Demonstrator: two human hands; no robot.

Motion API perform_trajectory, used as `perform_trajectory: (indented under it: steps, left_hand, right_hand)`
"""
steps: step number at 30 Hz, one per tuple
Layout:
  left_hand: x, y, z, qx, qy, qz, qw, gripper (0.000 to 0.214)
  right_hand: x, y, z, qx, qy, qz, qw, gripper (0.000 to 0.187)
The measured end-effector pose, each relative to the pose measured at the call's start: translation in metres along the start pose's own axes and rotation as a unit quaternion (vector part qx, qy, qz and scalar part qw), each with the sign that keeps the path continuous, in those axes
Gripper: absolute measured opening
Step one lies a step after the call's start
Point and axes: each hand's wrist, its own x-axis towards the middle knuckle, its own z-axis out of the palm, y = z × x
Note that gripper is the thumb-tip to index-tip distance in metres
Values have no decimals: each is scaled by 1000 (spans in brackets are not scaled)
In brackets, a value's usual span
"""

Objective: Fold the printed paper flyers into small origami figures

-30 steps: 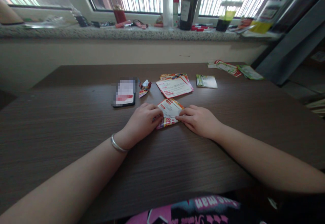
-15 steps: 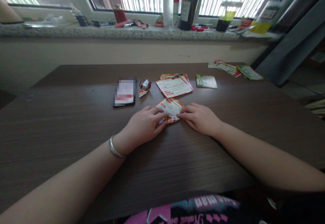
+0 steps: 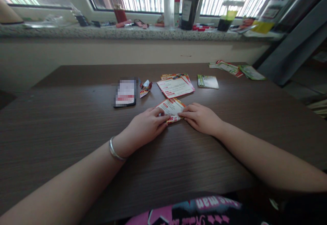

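You're pressing the folded leaflet [image 3: 171, 108] flat on the table [image 3: 76, 126], just in front of the stack [image 3: 175, 86]. Your left hand [image 3: 145, 127] and right hand [image 3: 201, 117] are resting on its sides, fingers stretched out, not pinching. It's looking thin, light and probably slippery, so pin it at the corners.

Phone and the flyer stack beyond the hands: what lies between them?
In the head view, a small crumpled scrap of printed paper lies on the table between the phone and the flyer stack.
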Motion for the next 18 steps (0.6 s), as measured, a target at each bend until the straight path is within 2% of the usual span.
perform_trajectory:
  steps: [3,7,15,18]
  left_hand:
    - [-1,0,-1,-12,-3,-1,1000,34]
    - [-2,0,-2,-25,-4,-4,1000,32]
    - [0,7,-2,-9,-3,-15,1000,28]
    - [-1,12,-4,28,-12,-51,998,29]
  right_hand:
    - [0,1,-1,23,8,21,999,27]
    - [0,1,-3,32,7,12,999,20]
    - [-1,5,0,19,9,-6,1000,24]
    - [-1,5,1,25,14,-8,1000,25]
